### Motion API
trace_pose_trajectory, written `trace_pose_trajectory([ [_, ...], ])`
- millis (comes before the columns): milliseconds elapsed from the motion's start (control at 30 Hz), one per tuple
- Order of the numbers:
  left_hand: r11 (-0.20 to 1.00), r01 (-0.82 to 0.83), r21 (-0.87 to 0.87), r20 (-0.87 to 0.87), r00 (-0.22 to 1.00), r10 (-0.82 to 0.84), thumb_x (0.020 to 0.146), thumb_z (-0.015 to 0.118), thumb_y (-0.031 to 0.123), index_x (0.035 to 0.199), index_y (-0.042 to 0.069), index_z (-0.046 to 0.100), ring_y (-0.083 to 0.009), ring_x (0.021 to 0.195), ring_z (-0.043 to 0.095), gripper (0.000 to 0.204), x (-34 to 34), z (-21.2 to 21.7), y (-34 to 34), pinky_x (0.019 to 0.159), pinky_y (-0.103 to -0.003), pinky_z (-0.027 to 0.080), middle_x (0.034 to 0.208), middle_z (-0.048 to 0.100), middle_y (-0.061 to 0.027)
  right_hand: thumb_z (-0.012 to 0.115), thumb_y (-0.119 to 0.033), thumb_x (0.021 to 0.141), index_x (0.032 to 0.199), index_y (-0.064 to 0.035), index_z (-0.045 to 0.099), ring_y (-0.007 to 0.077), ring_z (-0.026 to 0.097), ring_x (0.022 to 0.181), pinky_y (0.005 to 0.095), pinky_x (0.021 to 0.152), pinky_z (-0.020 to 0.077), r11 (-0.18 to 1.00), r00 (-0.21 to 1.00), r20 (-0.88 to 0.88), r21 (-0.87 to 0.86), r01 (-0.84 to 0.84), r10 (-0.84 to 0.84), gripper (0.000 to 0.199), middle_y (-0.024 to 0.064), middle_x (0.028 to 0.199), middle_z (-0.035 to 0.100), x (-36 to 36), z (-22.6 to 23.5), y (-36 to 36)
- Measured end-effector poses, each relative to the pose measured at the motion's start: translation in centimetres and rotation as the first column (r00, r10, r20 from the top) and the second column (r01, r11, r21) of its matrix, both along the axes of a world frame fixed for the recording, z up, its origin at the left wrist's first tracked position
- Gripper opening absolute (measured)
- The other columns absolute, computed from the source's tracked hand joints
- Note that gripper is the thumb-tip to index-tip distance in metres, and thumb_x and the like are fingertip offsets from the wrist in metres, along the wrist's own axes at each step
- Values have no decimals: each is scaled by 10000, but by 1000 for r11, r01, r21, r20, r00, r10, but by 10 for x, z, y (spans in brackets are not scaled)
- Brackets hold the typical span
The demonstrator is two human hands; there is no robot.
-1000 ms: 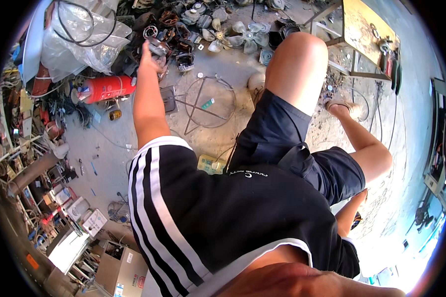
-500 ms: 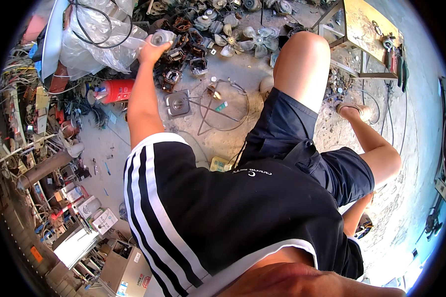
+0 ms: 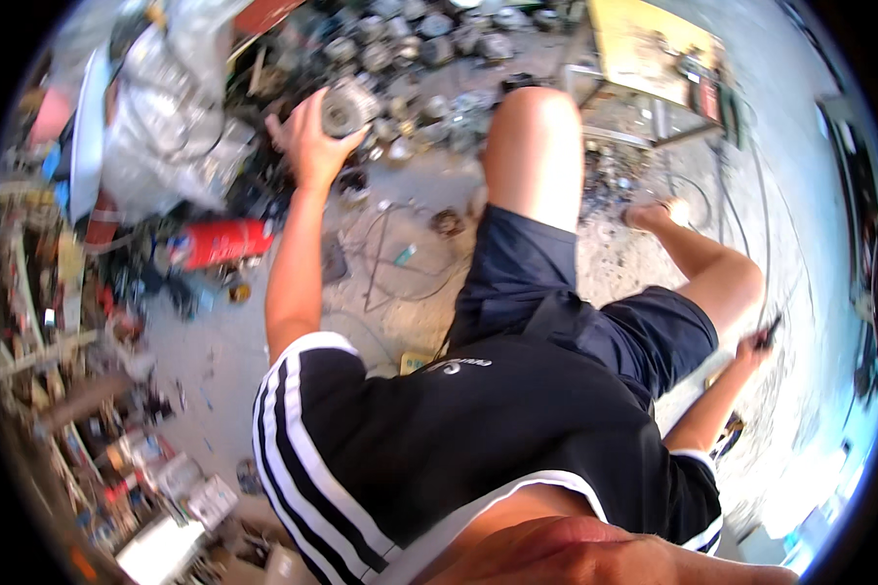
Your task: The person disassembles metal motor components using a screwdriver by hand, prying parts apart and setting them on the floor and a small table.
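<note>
My left hand [image 3: 312, 148] reaches out toward the far left, thumb and fingers wrapped round a grey round motor part [image 3: 347, 109] with a ring-shaped end. Below it lies a crowded heap of motor parts [image 3: 400, 58] on the floor. Off to the right, beside my bent leg, my right hand [image 3: 752, 348] is closed on a slim dark object [image 3: 771, 331]. Its kind is too small and blurred to make out.
A red cylinder [image 3: 226, 243] lies left of my left forearm, near a clear plastic bag [image 3: 171, 127]. A yellow-topped low table [image 3: 649, 44] stands at the far right. Cables [image 3: 741, 224] trail over the floor near my foot. Boxes and scrap [image 3: 166, 478] crowd the left.
My left hand, holding the motor part, has moved slightly right and lower in view. My right hand has come out from behind my leg with a dark object. The view has shifted.
</note>
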State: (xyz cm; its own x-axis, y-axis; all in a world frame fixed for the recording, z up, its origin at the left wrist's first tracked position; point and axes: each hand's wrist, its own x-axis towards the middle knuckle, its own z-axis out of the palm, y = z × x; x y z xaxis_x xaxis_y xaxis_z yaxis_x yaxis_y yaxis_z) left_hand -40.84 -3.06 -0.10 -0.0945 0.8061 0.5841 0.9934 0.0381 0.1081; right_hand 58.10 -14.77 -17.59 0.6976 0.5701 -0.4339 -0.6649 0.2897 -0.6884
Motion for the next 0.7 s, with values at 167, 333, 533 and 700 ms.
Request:
trace_pose_trajectory([
  [167, 990, -132, 46, 235, 965, 117, 610, 887, 365, 1209, 53, 598, -356, 1068, 564, 735, 21, 14, -8, 929, -454, 447, 1141, 617, -167, 542, -224, 984, 1219, 72, 524, 89, 553, 660, 177, 559, 488, 877, 927, 63, 305, -371, 370, 378, 40, 824, 612, -141, 114, 124],
  [333, 988, -132, 77, 799, 600, 18, 745, 827, 345, 1279, -38, 548, -249, 1102, 578, 714, 18, -20, 12, 953, -375, 450, 1230, 592, -140, 510, -128, 999, 1258, 114, 430, 194, 611, 868, 242, 706, 547, 721, 792, 139, 342, -602, 595, 364, 202, 1095, 581, -245, 187, 170],
  [533, 986, 53, 158, 972, 168, -165, 911, 667, 325, 1276, 13, 558, -198, 1046, 614, 493, 41, 0, 3, 926, -327, 459, 1203, 625, -103, 504, -46, 985, 1299, 116, 385, 288, 634, 1013, 338, 893, 582, 803, 809, 192, 129, -582, 556, 373, 246, 1182, 543, -320, 173, 249],
  [700, 988, 49, 147, 984, -107, -141, 883, 662, 476, 1317, 77, 531, -184, 1137, 557, 604, 52, 14, 11, 991, -351, 409, 1228, 597, -47, 548, -60, 979, 1333, 100, 448, 219, 649, 992, 282, 890, 570, 790, 671, 539, 19, -613, 509, 401, 174, 1188, 584, -366, 152, 294],
])
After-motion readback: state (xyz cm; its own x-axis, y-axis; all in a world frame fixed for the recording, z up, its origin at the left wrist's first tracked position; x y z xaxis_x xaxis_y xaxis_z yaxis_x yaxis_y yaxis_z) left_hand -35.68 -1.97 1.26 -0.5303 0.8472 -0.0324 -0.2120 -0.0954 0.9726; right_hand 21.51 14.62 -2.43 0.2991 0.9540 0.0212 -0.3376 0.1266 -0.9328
